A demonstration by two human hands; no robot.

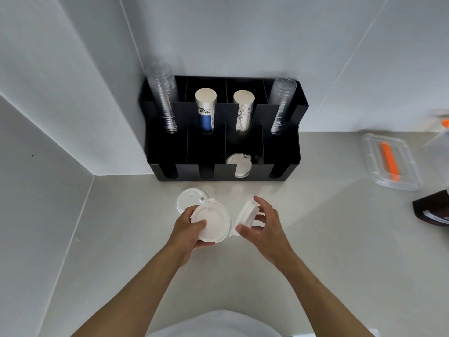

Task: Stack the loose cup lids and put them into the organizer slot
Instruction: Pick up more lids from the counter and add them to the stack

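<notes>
My left hand [189,231] grips a white cup lid [213,221], held flat, top up, just above the counter. My right hand [263,223] holds a second white lid [247,211] tilted on its edge, close to the right of the first. A third white lid [190,196] lies flat on the counter behind my left hand. The black organizer [281,152] stands in the corner against the wall. Its third front slot from the left holds white lids [239,164]; the other front slots look dark.
The organizer's rear slots hold clear cup stacks [164,98] at both ends and paper cups [205,110] in the middle. A clear plastic container [391,164] with an orange item sits at right, a dark brown object [432,210] nearer. White walls close off the left and back.
</notes>
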